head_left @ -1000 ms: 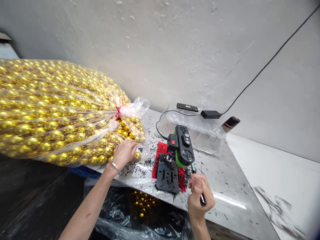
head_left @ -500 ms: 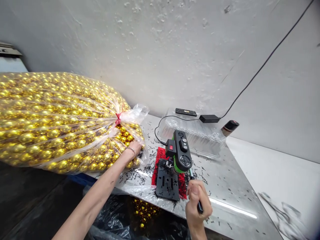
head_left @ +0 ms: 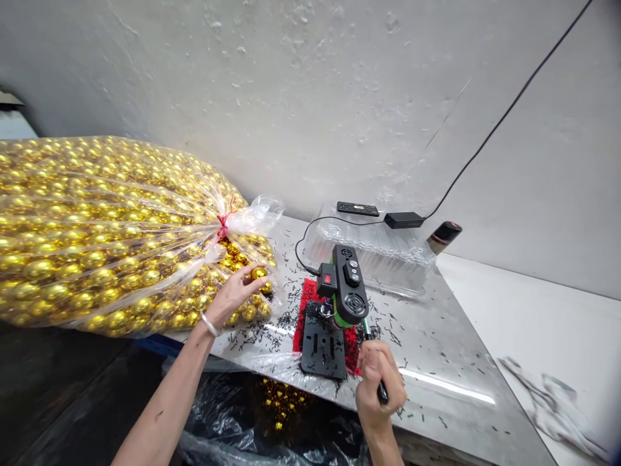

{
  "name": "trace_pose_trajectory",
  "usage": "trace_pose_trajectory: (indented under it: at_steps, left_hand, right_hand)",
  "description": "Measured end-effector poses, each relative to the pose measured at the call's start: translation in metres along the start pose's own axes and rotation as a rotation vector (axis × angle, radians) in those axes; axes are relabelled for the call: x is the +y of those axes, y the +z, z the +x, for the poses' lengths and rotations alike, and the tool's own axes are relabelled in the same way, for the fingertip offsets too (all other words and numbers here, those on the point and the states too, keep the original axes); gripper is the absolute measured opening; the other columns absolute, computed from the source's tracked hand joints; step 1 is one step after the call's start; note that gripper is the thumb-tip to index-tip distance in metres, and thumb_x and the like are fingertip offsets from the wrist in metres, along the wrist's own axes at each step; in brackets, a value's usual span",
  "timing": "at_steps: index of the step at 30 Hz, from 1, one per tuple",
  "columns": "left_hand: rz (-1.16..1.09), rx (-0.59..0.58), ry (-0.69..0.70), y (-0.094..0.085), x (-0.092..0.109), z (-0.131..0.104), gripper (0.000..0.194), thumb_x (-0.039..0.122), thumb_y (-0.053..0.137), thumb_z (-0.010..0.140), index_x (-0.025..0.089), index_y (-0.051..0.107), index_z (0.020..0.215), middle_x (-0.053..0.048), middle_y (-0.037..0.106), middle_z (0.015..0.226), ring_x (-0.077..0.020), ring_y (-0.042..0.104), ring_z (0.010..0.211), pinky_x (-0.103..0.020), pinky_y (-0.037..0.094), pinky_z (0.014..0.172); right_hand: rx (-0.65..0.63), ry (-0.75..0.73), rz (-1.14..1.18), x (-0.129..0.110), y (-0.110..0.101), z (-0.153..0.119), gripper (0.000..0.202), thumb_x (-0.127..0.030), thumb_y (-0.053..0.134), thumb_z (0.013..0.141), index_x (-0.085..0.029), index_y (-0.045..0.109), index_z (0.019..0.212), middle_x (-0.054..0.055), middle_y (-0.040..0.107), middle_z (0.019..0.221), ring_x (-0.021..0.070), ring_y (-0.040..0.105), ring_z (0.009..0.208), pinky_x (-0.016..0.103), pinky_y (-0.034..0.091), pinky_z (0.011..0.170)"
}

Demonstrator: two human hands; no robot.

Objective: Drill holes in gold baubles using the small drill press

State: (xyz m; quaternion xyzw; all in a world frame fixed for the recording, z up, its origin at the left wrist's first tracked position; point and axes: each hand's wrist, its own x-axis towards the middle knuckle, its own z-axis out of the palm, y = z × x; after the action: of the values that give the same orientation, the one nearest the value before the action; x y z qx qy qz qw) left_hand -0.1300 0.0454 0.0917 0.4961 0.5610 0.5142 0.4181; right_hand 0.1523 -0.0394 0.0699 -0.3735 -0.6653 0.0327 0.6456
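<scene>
My left hand is at the torn opening of the big clear bag, its fingers and thumb closed around a shiny gold ball. Many more gold balls fill the clear plastic bag, which is tied with red string. My right hand grips the black-ended lever handle of a small bench press. The press has a black and green head with a red switch and a black slotted base plate. It stands on a red mat strewn with small black bits.
Behind the press lies a clear plastic tray, with a phone and a black power adapter near its back edge. A dark-capped can leans at the right. Below the table edge, a black plastic-lined container holds gold balls.
My left hand has come up out of the bag's opening, turned, and now shows a gold ball between its fingers. The right hand remains on the lever. The view has shifted slightly.
</scene>
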Motion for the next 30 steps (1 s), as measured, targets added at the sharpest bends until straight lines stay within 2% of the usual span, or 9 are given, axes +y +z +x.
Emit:
trace_pose_trajectory:
  at_steps: [3,6,10,12,14,17,19,25,30]
  left_hand:
    - [-0.424,-0.094,-0.164,0.015,-0.006,-0.033,0.047,0.035,0.077,0.075,0.018,0.066,0.118,-0.003,0.069,0.085,-0.0153,0.065,0.075,-0.029,0.054,0.074]
    - [-0.662,-0.093,-0.292,0.050,-0.024,-0.058,0.052,0.032,0.084,0.067,0.016,0.068,0.113,-0.003,0.070,0.089,-0.0128,0.065,0.075,-0.025,0.053,0.072]
    - [-0.497,-0.118,-0.355,0.102,-0.056,-0.075,0.052,0.044,0.084,0.063,0.014,0.071,0.104,-0.006,0.073,0.092,-0.0148,0.065,0.075,-0.027,0.052,0.072]
    - [-0.308,-0.140,-0.279,0.121,-0.068,-0.078,0.051,0.046,0.080,0.066,0.016,0.072,0.107,-0.006,0.074,0.095,-0.0186,0.066,0.082,-0.031,0.052,0.077]
    - [-0.074,-0.135,-0.132,0.133,-0.075,-0.077,0.046,0.044,0.074,0.073,0.018,0.071,0.110,-0.007,0.074,0.100,-0.0221,0.065,0.090,-0.036,0.050,0.086]
    - [0.264,-0.095,0.066,0.140,-0.079,-0.075,0.038,0.039,0.070,0.079,0.022,0.072,0.114,-0.007,0.074,0.100,-0.0258,0.064,0.097,-0.043,0.046,0.094]
    - [0.395,-0.089,0.150,0.142,-0.079,-0.073,0.036,0.036,0.069,0.081,0.024,0.071,0.115,-0.007,0.074,0.101,-0.0271,0.064,0.100,-0.045,0.045,0.095]
    - [0.535,-0.129,0.344,0.147,-0.082,-0.075,0.033,0.034,0.067,0.087,0.022,0.067,0.118,-0.009,0.072,0.114,-0.0267,0.063,0.108,-0.048,0.040,0.102]
    - [0.558,-0.164,0.391,0.147,-0.084,-0.078,0.031,0.034,0.063,0.090,0.021,0.065,0.118,-0.010,0.071,0.116,-0.0260,0.063,0.111,-0.049,0.037,0.105]
  right_hand:
    - [0.014,0.003,0.005,0.001,0.000,-0.001,0.030,-0.001,0.044,0.088,-0.019,0.042,0.064,-0.001,0.049,0.065,0.0118,0.049,0.063,0.026,0.036,0.056]
    - [0.007,0.013,-0.002,-0.001,0.000,0.000,0.030,-0.003,0.043,0.089,-0.020,0.043,0.064,-0.001,0.050,0.065,0.0123,0.049,0.063,0.027,0.036,0.057]
    - [-0.019,0.022,-0.026,-0.004,0.000,0.001,0.028,-0.006,0.042,0.091,-0.020,0.044,0.066,-0.001,0.049,0.064,0.0129,0.050,0.063,0.027,0.037,0.057]
    - [-0.027,0.022,-0.026,-0.005,0.000,0.002,0.028,-0.006,0.042,0.091,-0.020,0.044,0.066,-0.001,0.048,0.065,0.0122,0.048,0.062,0.027,0.037,0.057]
    - [-0.031,0.016,-0.023,-0.006,0.000,0.002,0.028,-0.005,0.042,0.090,-0.020,0.043,0.067,-0.001,0.048,0.066,0.0117,0.048,0.062,0.027,0.037,0.057]
    - [-0.027,0.008,-0.018,-0.005,0.001,0.001,0.028,-0.004,0.042,0.090,-0.020,0.043,0.067,-0.002,0.047,0.065,0.0119,0.048,0.063,0.027,0.038,0.057]
    - [-0.027,0.006,-0.017,-0.005,0.001,0.000,0.028,-0.004,0.042,0.089,-0.020,0.043,0.067,-0.002,0.047,0.065,0.0122,0.048,0.063,0.027,0.038,0.057]
    - [-0.017,-0.006,-0.029,-0.005,0.001,0.000,0.027,-0.004,0.042,0.090,-0.021,0.044,0.069,-0.002,0.046,0.064,0.0125,0.048,0.063,0.027,0.039,0.057]
    - [-0.034,0.016,-0.032,-0.006,0.000,0.000,0.026,-0.007,0.043,0.091,-0.021,0.044,0.068,-0.001,0.047,0.065,0.0126,0.048,0.063,0.026,0.040,0.057]
